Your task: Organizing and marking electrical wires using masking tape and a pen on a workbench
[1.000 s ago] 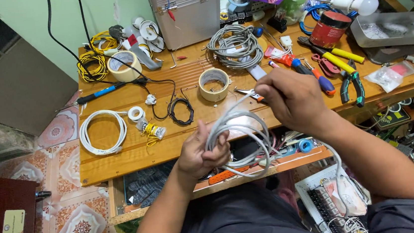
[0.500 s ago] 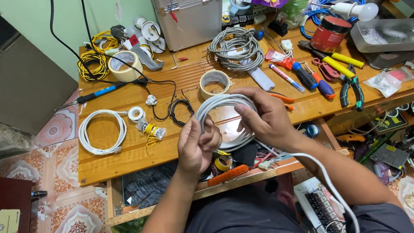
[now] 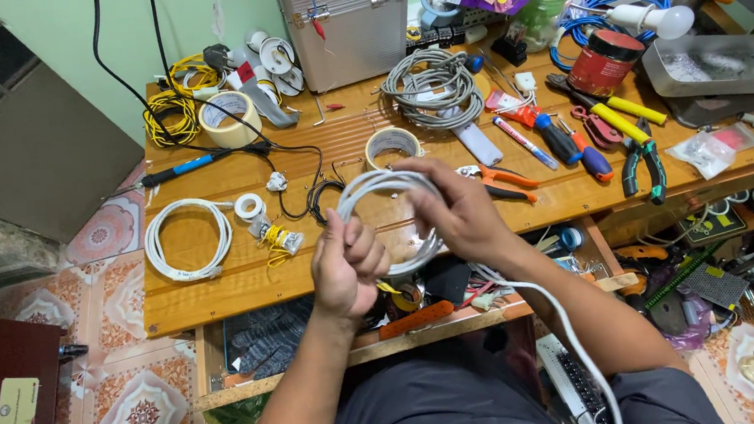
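— What do I have in view, biggest first?

— The wooden workbench fills most of it, crowded with tools; at the back stands a silver metal case; a grey metal tray sits at the far right; a grey cable bundle lies mid-bench; a finished white coil rests at the left edge.

— And my hands?

— Both are above the near edge of the bench; my left hand is curled into a fist, clamping one side of the white cable coil; my right hand has its fingers wrapped round the opposite side, pinching the loops together.

— How far along does the coiling look?

— I judge several loops are already gathered; a loose tail runs from the coil down past my right forearm and out of view at the bottom, so some length is left to wind in; how much, I cannot tell; nothing binds the coil yet.

— Smallest bits?

— A tape roll just beyond the coil; orange-handled cutters beside my right hand.
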